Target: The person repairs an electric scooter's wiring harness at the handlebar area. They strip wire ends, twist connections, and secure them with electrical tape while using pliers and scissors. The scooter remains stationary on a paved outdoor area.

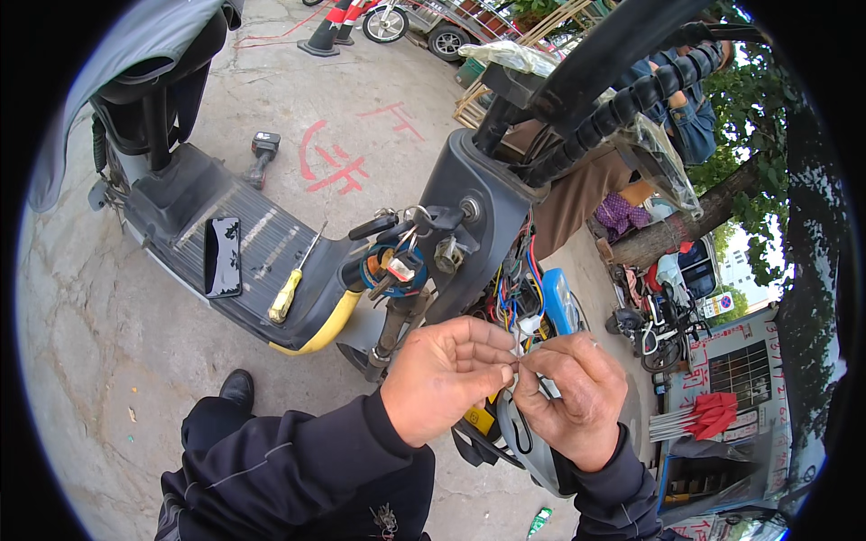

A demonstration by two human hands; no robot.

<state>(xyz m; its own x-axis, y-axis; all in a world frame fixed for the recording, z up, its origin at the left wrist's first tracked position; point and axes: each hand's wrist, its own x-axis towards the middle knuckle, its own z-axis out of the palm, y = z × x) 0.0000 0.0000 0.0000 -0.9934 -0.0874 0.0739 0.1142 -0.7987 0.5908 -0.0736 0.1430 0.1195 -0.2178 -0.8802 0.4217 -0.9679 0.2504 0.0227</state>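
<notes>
My left hand [451,374] and my right hand [577,392] meet fingertip to fingertip in front of the opened front of an electric scooter [474,207]. Both are closed in a pinch. A small pale bit shows between the fingertips, too small to name. Just beyond them a bundle of coloured wires [508,302] spills from the front housing. Beside the wires, next to my right hand, is a blue device [559,302]. A bunch of keys [419,225] hangs near the ignition lock [470,209].
On the scooter's footboard [262,216] lie a black phone [222,257] and a yellow-handled screwdriver [287,293]. A cordless power tool [262,158] sits beyond it on the ground. Further off are a traffic cone [327,29], a person in blue [690,117] and parked motorbikes [663,316].
</notes>
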